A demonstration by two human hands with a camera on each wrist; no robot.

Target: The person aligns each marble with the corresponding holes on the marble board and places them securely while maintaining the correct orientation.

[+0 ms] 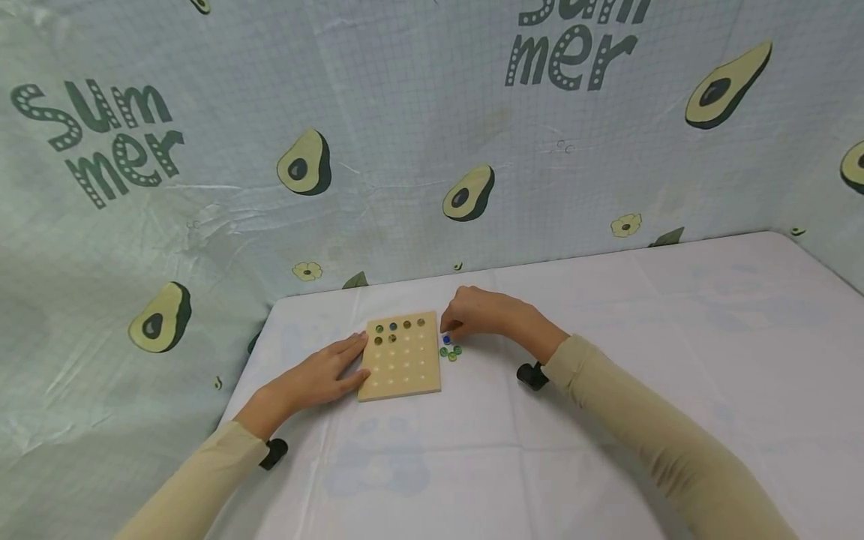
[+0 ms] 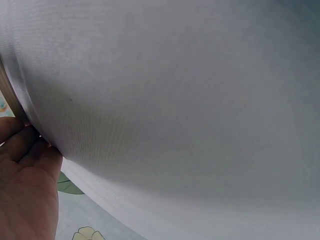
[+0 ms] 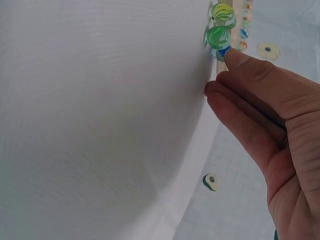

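Note:
A square wooden board (image 1: 405,375) with rows of shallow hollows lies on the table. Several glass marbles sit in its far row, and two more fill the left end of the row before it. My left hand (image 1: 329,373) rests along the board's left edge, fingers extended. Just off the right edge, my right hand (image 1: 475,311) reaches down with bent fingers over a blue marble (image 1: 447,340). In the right wrist view the thumb tip overlaps that blue marble, and a gap shows between thumb and fingers. Green marbles (image 3: 218,37) and a yellow-green marble (image 3: 223,14) lie close by.
A white cloth (image 1: 472,465) covers the table. Behind and to the left hangs a curtain (image 1: 391,112) printed with avocados and lettering. Dark wrist cameras sit under both wrists, the right camera (image 1: 532,376) close over the cloth.

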